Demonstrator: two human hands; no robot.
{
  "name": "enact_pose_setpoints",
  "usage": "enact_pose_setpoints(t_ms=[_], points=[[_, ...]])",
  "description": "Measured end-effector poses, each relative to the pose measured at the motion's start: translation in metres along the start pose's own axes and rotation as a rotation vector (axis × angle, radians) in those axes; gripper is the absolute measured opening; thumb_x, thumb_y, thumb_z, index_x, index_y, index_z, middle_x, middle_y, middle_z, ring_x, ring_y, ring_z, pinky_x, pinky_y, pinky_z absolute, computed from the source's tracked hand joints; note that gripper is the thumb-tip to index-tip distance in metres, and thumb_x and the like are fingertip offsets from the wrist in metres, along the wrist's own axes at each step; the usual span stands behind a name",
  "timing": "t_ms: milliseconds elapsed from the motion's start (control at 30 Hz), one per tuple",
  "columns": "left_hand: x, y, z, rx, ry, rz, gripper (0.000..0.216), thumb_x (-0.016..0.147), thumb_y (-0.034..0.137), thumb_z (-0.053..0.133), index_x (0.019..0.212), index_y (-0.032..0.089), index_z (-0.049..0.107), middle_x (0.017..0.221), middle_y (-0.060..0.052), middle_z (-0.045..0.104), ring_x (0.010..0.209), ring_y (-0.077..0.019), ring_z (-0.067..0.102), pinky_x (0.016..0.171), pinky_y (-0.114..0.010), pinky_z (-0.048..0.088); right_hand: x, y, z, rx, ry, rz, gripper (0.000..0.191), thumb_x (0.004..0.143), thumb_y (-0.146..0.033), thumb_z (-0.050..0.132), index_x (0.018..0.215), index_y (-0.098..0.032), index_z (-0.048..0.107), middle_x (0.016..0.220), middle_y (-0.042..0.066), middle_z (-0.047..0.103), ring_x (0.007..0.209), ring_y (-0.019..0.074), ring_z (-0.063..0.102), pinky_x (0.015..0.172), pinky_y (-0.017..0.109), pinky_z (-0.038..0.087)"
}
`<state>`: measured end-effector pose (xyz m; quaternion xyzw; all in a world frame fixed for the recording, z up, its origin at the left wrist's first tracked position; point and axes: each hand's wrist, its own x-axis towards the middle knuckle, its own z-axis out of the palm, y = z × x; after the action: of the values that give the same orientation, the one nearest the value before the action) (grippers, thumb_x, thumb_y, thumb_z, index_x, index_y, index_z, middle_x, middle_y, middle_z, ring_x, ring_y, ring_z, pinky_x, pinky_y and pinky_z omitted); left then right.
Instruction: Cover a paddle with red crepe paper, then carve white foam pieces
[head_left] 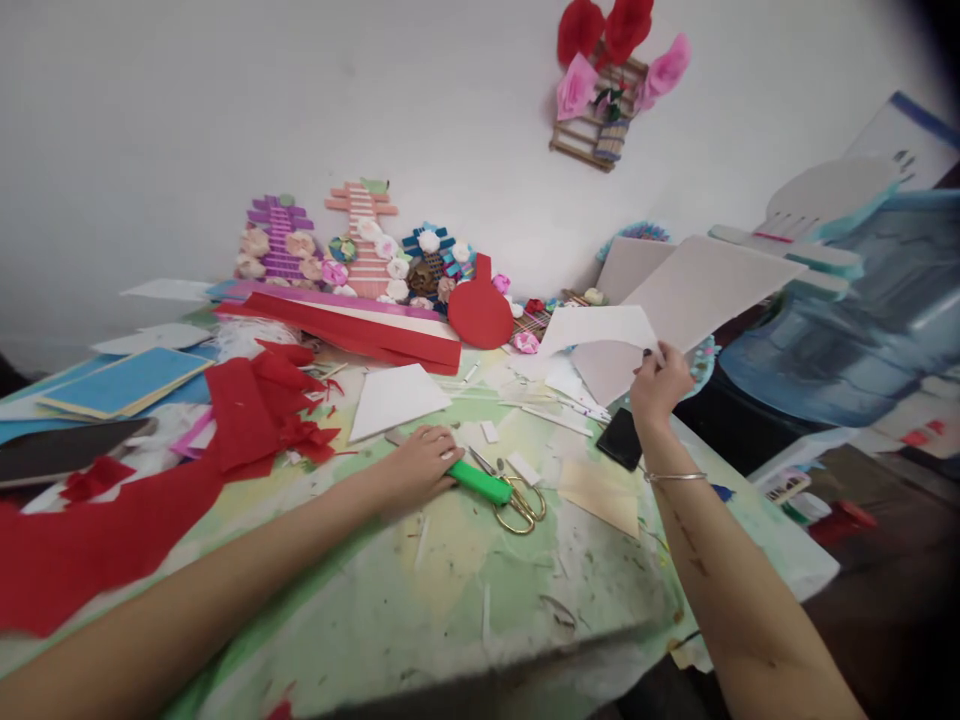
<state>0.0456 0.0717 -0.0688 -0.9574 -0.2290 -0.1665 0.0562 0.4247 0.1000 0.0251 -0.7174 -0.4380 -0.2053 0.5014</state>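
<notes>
The left hand (421,462) rests clenched on a green tool (480,482) beside scissors (521,505); the right hand (658,385) pinches a white paper sheet (600,330) above the surface (450,580).

The left hand (420,465) covers one end of the green-handled cutter (480,482), hiding its blade. Red paper (82,545) runs off the left edge. The water jug (855,320) at right is blurred, its top cut off. The right hand (658,385) hides the white sheet's (600,335) lower corner.

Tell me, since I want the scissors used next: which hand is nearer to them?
Left. The left hand lies on the table just left of the scissors, on a green-handled tool beside them. The right hand is raised farther right, holding white card.
</notes>
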Motion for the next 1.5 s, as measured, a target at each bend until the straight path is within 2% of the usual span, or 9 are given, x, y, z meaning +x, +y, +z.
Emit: enact_pose_setpoints(t_ms=[167, 400, 567, 700, 900, 1033, 1267, 1367, 1500], points=[[0.000, -0.020, 0.004, 0.090, 0.032, 0.051, 0.021, 0.083, 0.035, 0.054, 0.094, 0.018, 0.061, 0.095, -0.010, 0.061, 0.096, -0.0237, 0.050, 0.086, -0.038, 0.035, -0.027, -0.002, -0.001, 0.575, 0.068, 0.311, 0.031, 0.077, -0.024, 0.050, 0.104, -0.013, 0.057, 0.064, -0.002, 0.054, 0.056, 0.0123, 0.055, 0.059, 0.027, 0.046], [-0.033, -0.077, -0.032, 0.253, 0.127, -0.271, 0.021, 0.084, 0.035, 0.051, 0.091, 0.019, 0.063, 0.092, -0.013, 0.062, 0.096, -0.0299, 0.050, 0.083, -0.044, 0.032, -0.063, -0.023, 0.031, 0.867, 0.002, 0.485, 0.023, 0.073, -0.023, 0.047, 0.096, -0.020, 0.047, 0.063, -0.009, 0.047, 0.048, 0.0054, 0.049, 0.049, 0.018, 0.043], [-0.042, -0.106, -0.028, 0.286, 0.074, -0.408, 0.016, 0.079, 0.029, 0.053, 0.083, 0.019, 0.064, 0.088, -0.013, 0.062, 0.099, -0.0322, 0.050, 0.085, -0.048, 0.032, -0.079, -0.023, 0.029, 1.012, -0.062, 0.567, 0.020, 0.068, -0.023, 0.051, 0.087, -0.021, 0.046, 0.063, -0.010, 0.046, 0.046, 0.0045, 0.047, 0.047, 0.017, 0.042], [-0.014, -0.091, -0.017, 0.197, 0.110, -0.342, 0.022, 0.074, 0.022, 0.055, 0.095, 0.021, 0.064, 0.105, -0.010, 0.061, 0.106, -0.0285, 0.049, 0.091, -0.045, 0.034, -0.079, -0.018, 0.023, 1.088, -0.090, 0.598, 0.011, 0.065, -0.022, 0.054, 0.070, -0.020, 0.044, 0.052, -0.012, 0.037, 0.040, 0.0031, 0.037, 0.044, 0.017, 0.038], [0.037, -0.064, 0.000, -0.121, 0.252, -0.345, 0.028, 0.081, 0.018, 0.045, 0.103, 0.017, 0.062, 0.104, -0.009, 0.064, 0.099, -0.0213, 0.056, 0.089, -0.039, 0.043, -0.079, -0.020, 0.022, 1.189, -0.224, 0.598, 0.014, 0.059, -0.023, 0.062, 0.068, -0.016, 0.054, 0.048, -0.011, 0.036, 0.040, 0.0030, 0.034, 0.044, 0.019, 0.037], [0.050, -0.062, 0.013, -0.215, 0.192, -0.306, 0.026, 0.077, 0.014, 0.049, 0.099, 0.018, 0.064, 0.099, -0.007, 0.066, 0.094, -0.0196, 0.058, 0.086, -0.036, 0.046, -0.079, -0.022, 0.020, 1.229, -0.231, 0.617, 0.017, 0.060, -0.024, 0.063, 0.073, -0.016, 0.057, 0.049, -0.012, 0.035, 0.041, 0.0031, 0.034, 0.043, 0.018, 0.037], [0.088, -0.047, 0.033, -0.237, 0.054, 0.024, 0.038, 0.077, 0.005, 0.046, 0.108, 0.020, 0.063, 0.110, -0.007, 0.065, 0.104, -0.0195, 0.054, 0.090, -0.034, 0.042, -0.076, -0.023, 0.015, 1.257, -0.214, 0.662, 0.011, 0.064, -0.020, 0.061, 0.072, -0.016, 0.057, 0.050, -0.010, 0.039, 0.041, 0.0031, 0.035, 0.042, 0.017, 0.036], [0.103, -0.041, 0.037, -0.204, -0.017, 0.030, 0.037, 0.078, 0.007, 0.046, 0.109, 0.019, 0.063, 0.107, -0.009, 0.066, 0.105, -0.0218, 0.054, 0.088, -0.035, 0.042, -0.076, -0.024, 0.014, 1.258, -0.215, 0.674, 0.009, 0.065, -0.019, 0.060, 0.072, -0.015, 0.058, 0.050, -0.009, 0.040, 0.041, 0.0032, 0.036, 0.042, 0.017, 0.037], [0.104, -0.040, 0.033, -0.205, -0.010, -0.053, 0.022, 0.073, 0.009, 0.054, 0.088, 0.016, 0.069, 0.087, -0.008, 0.067, 0.089, -0.0205, 0.057, 0.084, -0.034, 0.044, -0.077, -0.023, 0.016, 1.255, -0.228, 0.685, 0.008, 0.067, -0.020, 0.060, 0.072, -0.014, 0.059, 0.050, -0.008, 0.043, 0.041, 0.0034, 0.038, 0.043, 0.018, 0.039]])
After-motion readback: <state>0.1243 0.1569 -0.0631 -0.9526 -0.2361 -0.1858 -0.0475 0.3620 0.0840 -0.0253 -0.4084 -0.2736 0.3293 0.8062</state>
